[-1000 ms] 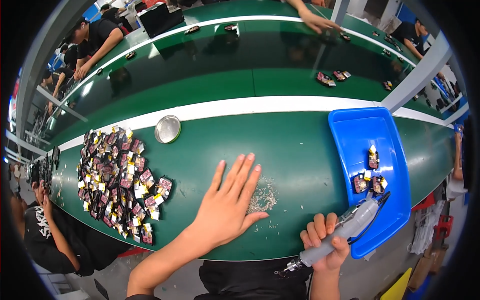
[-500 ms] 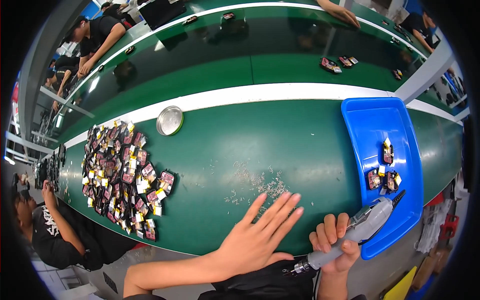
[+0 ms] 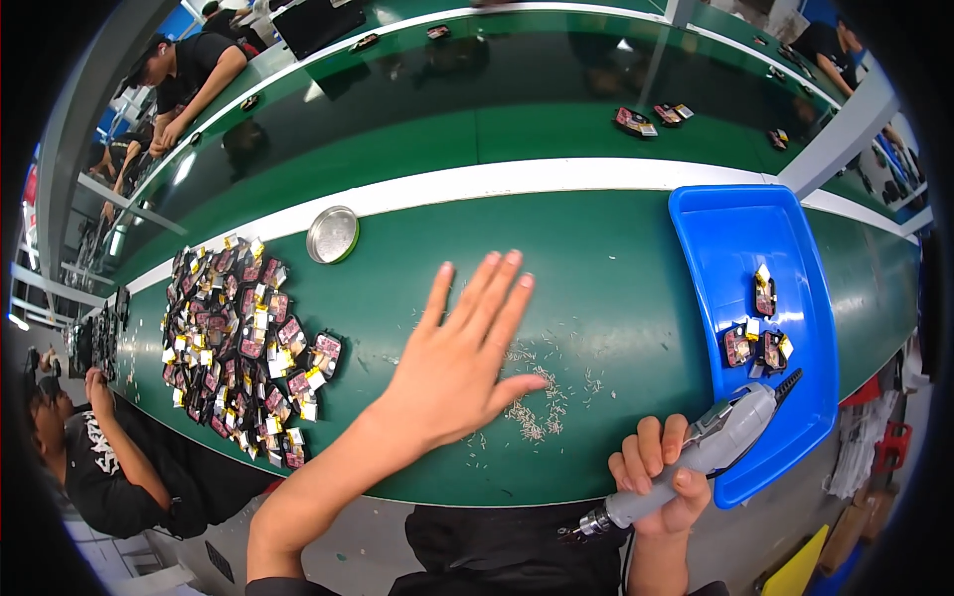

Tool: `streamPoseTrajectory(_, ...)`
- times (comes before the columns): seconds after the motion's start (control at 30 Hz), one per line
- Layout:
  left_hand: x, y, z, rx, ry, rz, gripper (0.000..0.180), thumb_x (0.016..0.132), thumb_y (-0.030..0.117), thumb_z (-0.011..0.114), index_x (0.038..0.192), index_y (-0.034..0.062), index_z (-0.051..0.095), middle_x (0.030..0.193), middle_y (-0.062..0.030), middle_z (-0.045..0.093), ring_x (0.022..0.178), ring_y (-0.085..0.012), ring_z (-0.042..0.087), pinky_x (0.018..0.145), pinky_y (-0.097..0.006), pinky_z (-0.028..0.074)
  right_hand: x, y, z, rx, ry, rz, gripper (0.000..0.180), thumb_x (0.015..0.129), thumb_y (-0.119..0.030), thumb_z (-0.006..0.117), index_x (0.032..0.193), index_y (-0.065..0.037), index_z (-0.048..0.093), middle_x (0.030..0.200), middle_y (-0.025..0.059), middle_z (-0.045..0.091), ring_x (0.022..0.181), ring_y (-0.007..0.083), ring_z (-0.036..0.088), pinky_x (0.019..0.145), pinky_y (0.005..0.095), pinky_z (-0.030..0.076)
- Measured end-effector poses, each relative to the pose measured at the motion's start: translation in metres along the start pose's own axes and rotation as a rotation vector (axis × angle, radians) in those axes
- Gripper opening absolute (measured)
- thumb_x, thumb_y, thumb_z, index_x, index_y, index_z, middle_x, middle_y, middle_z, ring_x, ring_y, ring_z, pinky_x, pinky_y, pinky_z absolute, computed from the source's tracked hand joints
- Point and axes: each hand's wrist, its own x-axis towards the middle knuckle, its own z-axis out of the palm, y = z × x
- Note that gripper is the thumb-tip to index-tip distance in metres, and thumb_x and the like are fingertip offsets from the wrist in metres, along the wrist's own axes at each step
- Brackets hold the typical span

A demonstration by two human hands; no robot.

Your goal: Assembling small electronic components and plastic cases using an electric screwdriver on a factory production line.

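My left hand [image 3: 459, 360] lies flat and open on the green table [image 3: 606, 268], fingers spread and pointing up and to the right. Pale shavings [image 3: 542, 412] are scattered on the table right beside its thumb. My right hand [image 3: 661, 477] grips a grey rotary tool [image 3: 706, 452] at the table's near edge, its black tip reaching over the lower part of the blue tray [image 3: 735, 248]. A heap of small dark red and yellow parts [image 3: 238, 348] lies to the left of my left hand.
The blue tray holds a few of the same parts [image 3: 760, 333]. A round metal tin [image 3: 332, 234] sits near the white stripe. Other people work at the far left and across the conveyor, where more parts [image 3: 651, 117] lie.
My left hand slid back toward the near edge, then moved forward and up over the table again. The shavings now lie beside its thumb. My right hand keeps hold of the tool.
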Motion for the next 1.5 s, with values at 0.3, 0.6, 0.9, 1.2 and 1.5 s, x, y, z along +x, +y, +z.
streamPoseTrajectory(0.3, -0.056, 0.010, -0.006, 0.007, -0.115, -0.106, 0.091, 0.083, 0.054, 0.057, 0.146, -0.0022, 0.024, 0.153, -0.0208, 0.021, 0.143, -0.0349, 0.019, 0.114, -0.056, 0.010, 0.003, -0.002, 0.002, -0.010, 0.028, -0.001, 0.022, 0.077, -0.014, 0.066, 0.084, -0.009, 0.045, 0.077, 0.0047, 0.045, 0.061, 0.0145, 0.047, 0.057, 0.0296, 0.039)
streamPoseTrajectory(0.6, -0.029, 0.049, 0.009, -0.155, -0.102, 0.169, 0.087, 0.082, 0.056, 0.057, 0.144, 0.0009, 0.031, 0.152, -0.0212, 0.024, 0.142, -0.0345, 0.021, 0.112, -0.058, 0.012, -0.003, -0.001, -0.003, 0.001, -0.009, 0.007, 0.022, 0.078, -0.016, 0.066, 0.088, -0.008, 0.048, 0.081, 0.0066, 0.047, 0.065, 0.0178, 0.048, 0.059, 0.0318, 0.037)
streamPoseTrajectory(0.9, 0.012, 0.009, 0.009, 0.002, 0.048, 0.075, 0.082, 0.086, 0.050, 0.055, 0.146, 0.0023, 0.027, 0.153, -0.0199, 0.021, 0.143, -0.0338, 0.020, 0.115, -0.053, 0.011, -0.001, 0.001, 0.001, -0.009, 0.013, -0.010, 0.022, 0.077, -0.015, 0.066, 0.087, -0.008, 0.047, 0.081, 0.0065, 0.046, 0.065, 0.0174, 0.048, 0.058, 0.0307, 0.037)
streamPoseTrajectory(1.2, -0.040, -0.013, -0.022, 0.006, 0.040, 0.039, 0.090, 0.082, 0.053, 0.057, 0.147, 0.0005, 0.025, 0.153, -0.0196, 0.023, 0.142, -0.0346, 0.021, 0.115, -0.052, 0.013, -0.002, -0.003, -0.002, -0.017, 0.024, -0.032, 0.024, 0.076, -0.015, 0.067, 0.086, -0.008, 0.046, 0.080, 0.0064, 0.046, 0.064, 0.0173, 0.049, 0.058, 0.0306, 0.037)
streamPoseTrajectory(1.5, -0.079, 0.032, 0.008, -0.055, 0.020, -0.246, 0.108, 0.075, 0.065, 0.062, 0.144, -0.0087, 0.022, 0.150, -0.0317, 0.017, 0.141, -0.0460, 0.015, 0.110, -0.061, 0.011, 0.001, 0.001, 0.001, -0.012, 0.003, 0.004, 0.024, 0.077, -0.015, 0.067, 0.086, -0.008, 0.046, 0.079, 0.0062, 0.047, 0.064, 0.0169, 0.049, 0.057, 0.0298, 0.037)
